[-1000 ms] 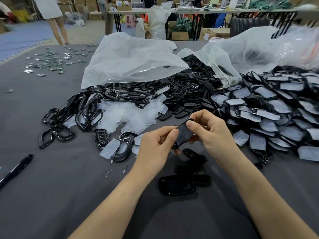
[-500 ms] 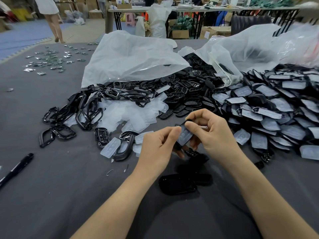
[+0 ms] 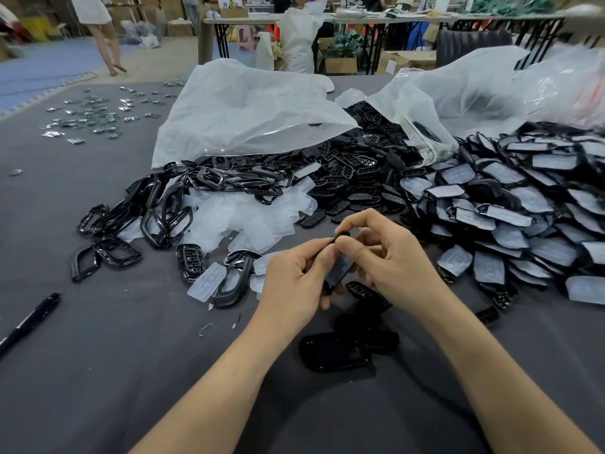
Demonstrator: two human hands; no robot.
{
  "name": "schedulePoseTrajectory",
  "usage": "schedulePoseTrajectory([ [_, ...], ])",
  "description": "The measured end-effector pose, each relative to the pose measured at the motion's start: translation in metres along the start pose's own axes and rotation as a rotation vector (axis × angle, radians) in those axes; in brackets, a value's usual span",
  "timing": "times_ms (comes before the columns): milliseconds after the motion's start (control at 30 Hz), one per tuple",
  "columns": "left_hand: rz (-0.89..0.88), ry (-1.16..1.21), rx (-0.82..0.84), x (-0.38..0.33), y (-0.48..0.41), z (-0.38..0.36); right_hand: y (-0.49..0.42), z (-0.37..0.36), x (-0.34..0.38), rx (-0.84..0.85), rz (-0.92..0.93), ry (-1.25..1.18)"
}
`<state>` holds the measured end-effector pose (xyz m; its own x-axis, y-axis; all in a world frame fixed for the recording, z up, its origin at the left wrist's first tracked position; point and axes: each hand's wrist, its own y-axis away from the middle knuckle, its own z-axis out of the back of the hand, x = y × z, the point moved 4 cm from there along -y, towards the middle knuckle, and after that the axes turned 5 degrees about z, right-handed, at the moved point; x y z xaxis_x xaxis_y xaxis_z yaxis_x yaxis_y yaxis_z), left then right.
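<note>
Both hands meet above the grey table [image 3: 98, 371]. My left hand [image 3: 294, 280] and my right hand [image 3: 389, 257] together pinch a small black key-fob shell with a pale translucent pad [image 3: 339, 268] seated in it, thumbs and forefingers at its top edge. The piece stands nearly upright between the hands, its lower end hidden by my fingers. Below the hands lies a glossy black shell half [image 3: 334, 352] on the table. Another black buttoned piece [image 3: 361, 290] lies just under my right hand.
A heap of black frames [image 3: 154, 217] and translucent pads [image 3: 262, 221] sits left of centre. Assembled pieces with pads [image 3: 507, 217] pile up at right. Plastic bags [image 3: 248, 113] lie behind. A black pen [image 3: 29, 319] rests at the left edge. A person walks at far left.
The fob piece has tilted more upright and both thumbs have moved up to its top edge. The hands stayed in the same spot.
</note>
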<state>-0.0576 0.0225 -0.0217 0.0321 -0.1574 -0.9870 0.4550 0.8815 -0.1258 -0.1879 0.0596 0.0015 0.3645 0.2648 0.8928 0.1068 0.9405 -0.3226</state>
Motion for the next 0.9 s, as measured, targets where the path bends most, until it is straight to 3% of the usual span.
schedulePoseTrajectory([
  [100, -0.012, 0.02, -0.016, -0.003, 0.001, 0.0, 0.0, -0.004, 0.001, 0.04, -0.001, -0.034],
  [367, 0.014, 0.074, 0.05, 0.002, 0.0, -0.004, -0.001, 0.0, -0.002, -0.055, -0.076, -0.064],
  [900, -0.07, -0.119, 0.002, -0.001, 0.0, -0.004, 0.0, 0.007, -0.003, -0.208, -0.105, 0.014],
])
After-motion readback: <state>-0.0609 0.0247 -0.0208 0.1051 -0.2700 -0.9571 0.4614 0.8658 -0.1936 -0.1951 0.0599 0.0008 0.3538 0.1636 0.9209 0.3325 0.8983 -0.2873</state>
